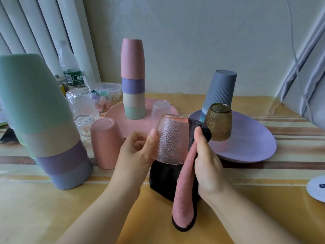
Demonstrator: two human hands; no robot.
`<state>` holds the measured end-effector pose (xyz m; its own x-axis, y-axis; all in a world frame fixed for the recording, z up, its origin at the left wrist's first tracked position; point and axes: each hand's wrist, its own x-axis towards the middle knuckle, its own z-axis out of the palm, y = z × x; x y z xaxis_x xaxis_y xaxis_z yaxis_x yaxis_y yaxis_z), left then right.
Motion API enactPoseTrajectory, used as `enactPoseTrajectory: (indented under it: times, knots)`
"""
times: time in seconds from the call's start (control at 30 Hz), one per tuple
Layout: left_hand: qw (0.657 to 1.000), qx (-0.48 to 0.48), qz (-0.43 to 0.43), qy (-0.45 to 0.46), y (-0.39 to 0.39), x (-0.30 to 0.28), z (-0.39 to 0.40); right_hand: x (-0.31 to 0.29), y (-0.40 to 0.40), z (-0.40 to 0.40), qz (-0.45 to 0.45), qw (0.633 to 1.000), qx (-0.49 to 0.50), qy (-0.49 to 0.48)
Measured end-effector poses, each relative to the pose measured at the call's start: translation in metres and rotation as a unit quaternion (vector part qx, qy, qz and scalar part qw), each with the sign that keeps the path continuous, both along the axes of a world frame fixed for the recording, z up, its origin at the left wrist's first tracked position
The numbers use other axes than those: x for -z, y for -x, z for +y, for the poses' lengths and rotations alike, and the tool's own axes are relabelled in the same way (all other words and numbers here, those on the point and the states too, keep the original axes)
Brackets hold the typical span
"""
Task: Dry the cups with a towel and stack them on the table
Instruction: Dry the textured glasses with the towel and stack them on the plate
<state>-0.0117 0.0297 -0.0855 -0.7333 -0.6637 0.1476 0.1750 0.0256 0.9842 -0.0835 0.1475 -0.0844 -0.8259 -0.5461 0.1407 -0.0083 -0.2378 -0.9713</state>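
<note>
My left hand (139, 152) grips a pink dotted glass cup (171, 138), upside down, above the table. My right hand (207, 164) holds a pink and dark towel (184, 187) pressed against the cup's right side; the towel hangs down below it. An amber dotted glass (219, 121) and a grey ribbed cup (219, 88) stand inverted on the purple plate (249, 143). A stack of several coloured cups (133, 78) and a clear glass (159, 107) stand on the pink plate (114, 111). Another tall stack (45, 124) rises at the left, with a pink cup (106, 143) beside it.
Clear glasses (82, 106) stand behind the pink cup. A water bottle (69, 66) and a plastic box of small items (107, 92) sit at the back left by the curtain. A white disc (316, 188) lies at the table's right edge. The table (70, 208) has a striped yellow cover.
</note>
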Motion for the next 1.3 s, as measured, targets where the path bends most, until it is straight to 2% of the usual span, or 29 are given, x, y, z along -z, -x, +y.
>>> enactPoseTrajectory:
  times: [0.07, 0.13, 0.23, 0.37, 0.43, 0.57, 0.73, 0.87, 1.0, 1.1, 1.3]
  knots:
    - [0.994, -0.038, -0.004, 0.098, -0.003, 0.0, 0.009, 0.001, 0.001, 0.0, 0.018, 1.0, 0.01, -0.007]
    - [0.985, -0.033, -0.009, 0.166, -0.004, 0.002, 0.017, 0.006, -0.001, -0.001, 0.057, 0.998, 0.018, -0.016]
    - [0.978, 0.008, -0.026, 0.208, -0.003, 0.001, 0.021, 0.008, -0.007, -0.003, 0.103, 0.994, 0.009, -0.032]
    - [0.97, 0.079, -0.058, 0.223, -0.003, 0.002, 0.009, 0.004, -0.004, 0.001, 0.082, 0.996, 0.008, -0.024]
    - [0.968, 0.151, -0.063, 0.188, -0.004, 0.003, 0.006, -0.001, 0.002, 0.004, 0.053, 0.998, 0.011, -0.023]
    - [0.97, 0.24, -0.03, 0.041, -0.006, -0.001, 0.007, -0.009, 0.007, 0.009, -0.016, 0.999, -0.04, 0.014]
    - [0.97, 0.225, 0.012, -0.089, -0.003, -0.006, -0.001, -0.001, -0.003, 0.001, 0.016, 0.998, -0.06, -0.019]
    - [0.976, 0.193, 0.005, -0.104, -0.004, -0.007, -0.009, 0.007, -0.006, -0.004, 0.062, 0.995, -0.058, -0.053]
    - [0.999, 0.028, -0.016, -0.018, -0.001, -0.006, -0.006, 0.008, -0.002, -0.003, 0.048, 0.997, -0.054, -0.041]
    - [0.994, -0.05, 0.008, 0.095, -0.003, -0.006, 0.0, 0.008, 0.0, -0.003, 0.041, 0.998, -0.026, -0.035]
    - [0.969, -0.002, -0.055, 0.242, -0.004, 0.003, 0.01, 0.012, -0.002, -0.004, 0.059, 0.998, -0.006, -0.026]
